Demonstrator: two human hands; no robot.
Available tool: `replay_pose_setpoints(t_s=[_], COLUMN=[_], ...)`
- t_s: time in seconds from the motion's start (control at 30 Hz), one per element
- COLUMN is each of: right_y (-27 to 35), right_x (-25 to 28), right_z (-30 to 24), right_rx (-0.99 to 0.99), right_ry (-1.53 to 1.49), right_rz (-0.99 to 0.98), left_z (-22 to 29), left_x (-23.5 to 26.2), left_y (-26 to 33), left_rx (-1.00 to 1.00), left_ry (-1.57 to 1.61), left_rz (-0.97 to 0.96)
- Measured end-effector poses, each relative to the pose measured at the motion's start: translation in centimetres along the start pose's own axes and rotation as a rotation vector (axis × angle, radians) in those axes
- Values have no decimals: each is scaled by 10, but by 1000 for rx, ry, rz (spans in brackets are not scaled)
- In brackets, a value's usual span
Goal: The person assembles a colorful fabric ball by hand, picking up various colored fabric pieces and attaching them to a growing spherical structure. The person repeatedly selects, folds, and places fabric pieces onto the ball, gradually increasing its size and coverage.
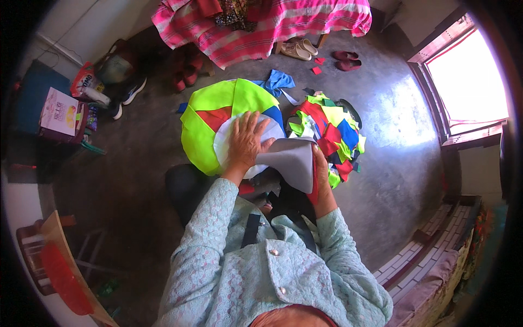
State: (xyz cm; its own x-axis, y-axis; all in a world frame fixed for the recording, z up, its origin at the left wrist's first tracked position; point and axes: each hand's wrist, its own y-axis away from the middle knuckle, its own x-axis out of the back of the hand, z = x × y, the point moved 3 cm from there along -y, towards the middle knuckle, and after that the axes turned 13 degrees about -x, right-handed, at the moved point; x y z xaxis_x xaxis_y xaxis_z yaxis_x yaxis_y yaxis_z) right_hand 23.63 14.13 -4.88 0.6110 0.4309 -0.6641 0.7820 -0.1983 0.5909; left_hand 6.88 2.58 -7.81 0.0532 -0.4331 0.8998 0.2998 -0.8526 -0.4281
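In front of me is a large round patchwork piece point(204, 143) of neon yellow, red and blue fabric, with a white round patch point(222, 143) on it. My left hand point(248, 139) lies on the white patch, its fingers stretched out. A grey piece of fabric point(291, 158) spreads from beside the left hand to my right hand point(322, 173), which is closed on its right edge. Red fabric point(314, 188) shows under that edge, also in the right hand's grip. The underside of the patchwork and the right hand's fingertips are hidden.
To the right, a heap of coloured fabric scraps point(330, 131) lies on the grey floor point(381, 180). A blue cloth point(279, 80) is beyond the patchwork. Shoes point(346, 60) sit near a bed with a pink checked cover point(283, 27). A wooden chair point(60, 267) stands at the lower left.
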Motion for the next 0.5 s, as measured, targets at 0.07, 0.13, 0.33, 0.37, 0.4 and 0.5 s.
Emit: replay_pose_setpoints(t_s=[0.07, 0.13, 0.33, 0.37, 0.4, 0.5], right_y=[-2, -6, -13, -15, -16, -19], right_x=[2, 5, 8, 9, 9, 8], right_z=[-1, -1, -3, -3, -2, -3], right_rx=[-32, -19, 42, 59, 81, 142], right_ry=[-5, 0, 99, 114, 142, 220], right_rz=[-2, -2, -45, -60, -80, -151], left_z=[-1, -3, -16, -13, -4, 34], left_x=[-3, -3, 15, 27, 45, 77], left_y=[3, 2, -6, -11, -19, -23], left_rx=[17, 34, 134, 150, 54, 45], left_ry=[23, 91, 557, 670, 645, 772], left_rz=[41, 77, 254, 279, 352, 195])
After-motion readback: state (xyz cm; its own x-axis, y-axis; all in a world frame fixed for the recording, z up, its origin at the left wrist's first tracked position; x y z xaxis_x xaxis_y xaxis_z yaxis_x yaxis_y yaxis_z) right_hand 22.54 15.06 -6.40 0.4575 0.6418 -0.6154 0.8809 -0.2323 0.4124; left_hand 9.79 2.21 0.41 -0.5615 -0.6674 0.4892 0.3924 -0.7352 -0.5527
